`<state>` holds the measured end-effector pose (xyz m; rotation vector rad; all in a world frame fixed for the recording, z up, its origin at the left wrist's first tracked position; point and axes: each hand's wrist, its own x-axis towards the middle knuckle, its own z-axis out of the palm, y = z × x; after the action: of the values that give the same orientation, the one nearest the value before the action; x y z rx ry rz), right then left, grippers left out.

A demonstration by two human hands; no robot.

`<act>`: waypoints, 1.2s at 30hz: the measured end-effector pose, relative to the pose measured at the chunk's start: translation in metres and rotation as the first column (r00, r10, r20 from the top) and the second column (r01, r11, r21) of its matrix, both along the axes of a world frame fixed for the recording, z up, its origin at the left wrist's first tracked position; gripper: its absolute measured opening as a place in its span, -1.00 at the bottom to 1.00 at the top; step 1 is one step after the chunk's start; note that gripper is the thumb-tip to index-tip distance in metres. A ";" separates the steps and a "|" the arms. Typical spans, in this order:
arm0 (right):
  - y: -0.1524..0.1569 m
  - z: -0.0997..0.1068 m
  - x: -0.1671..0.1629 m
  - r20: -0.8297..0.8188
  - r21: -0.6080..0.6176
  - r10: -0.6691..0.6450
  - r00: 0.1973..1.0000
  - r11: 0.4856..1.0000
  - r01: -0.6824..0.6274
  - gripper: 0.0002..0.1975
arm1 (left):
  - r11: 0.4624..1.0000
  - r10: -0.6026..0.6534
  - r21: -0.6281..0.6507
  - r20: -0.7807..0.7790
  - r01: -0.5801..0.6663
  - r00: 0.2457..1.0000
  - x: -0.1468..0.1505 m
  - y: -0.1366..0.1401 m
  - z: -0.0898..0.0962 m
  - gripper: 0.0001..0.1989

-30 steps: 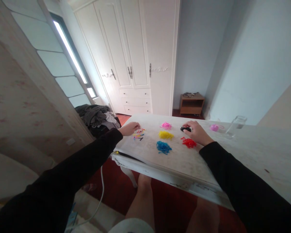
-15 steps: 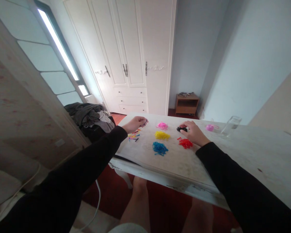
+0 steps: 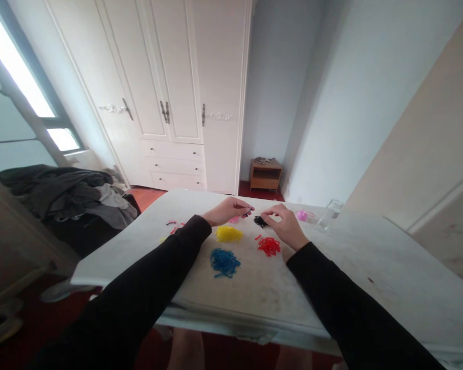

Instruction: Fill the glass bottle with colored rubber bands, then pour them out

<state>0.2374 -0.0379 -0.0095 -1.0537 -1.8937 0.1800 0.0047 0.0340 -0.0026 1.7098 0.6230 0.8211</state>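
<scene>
hands (image 3: 227,211) closer, left partly blocking pink pile (image 3: 235,220)

At the centre of the frame, the left fingers (image 3: 242,204) pinch a tiny bit (image 3: 250,210) too small to tell (something dark and pinkish). The left hand mostly hides the pink pile (image 3: 234,220); the right fingers (image 3: 269,211) cover part of the black pile (image 3: 260,222). Left of centre, the left sleeve (image 3: 191,239) blocks some loose pieces (image 3: 172,223). The upper-left edge crops the window (image 3: 23,67), the top edge the wardrobe (image 3: 179,56). Lower centre, the surface (image 3: 250,298) hides most of the legs (image 3: 187,349).
</scene>
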 end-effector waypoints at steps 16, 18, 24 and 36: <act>-0.014 0.004 -0.018 -0.002 0.032 0.047 0.999 0.998 -0.047 -0.81 | 0.963 -0.057 0.262 -0.014 0.059 0.998 -0.010 -0.024 0.005 -0.76; -0.015 0.004 -0.018 0.000 0.045 0.080 0.997 0.996 -0.080 -0.83 | 0.968 -0.050 0.246 -0.011 0.051 0.999 -0.009 -0.025 0.003 -0.76; -0.018 0.007 -0.022 0.017 0.073 0.131 0.991 0.989 -0.132 -0.88 | 0.985 -0.078 0.155 0.028 0.073 0.997 -0.008 -0.025 0.000 -0.58; -0.019 0.006 -0.024 -0.031 0.076 0.063 0.998 0.995 -0.060 -0.88 | 0.985 -0.127 0.122 0.037 0.122 0.991 -0.006 -0.029 0.002 -0.66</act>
<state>0.2135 -0.0569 -0.0040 -0.9374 -1.8898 0.1594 -0.0010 0.0053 -0.0008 1.8143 0.4392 0.8193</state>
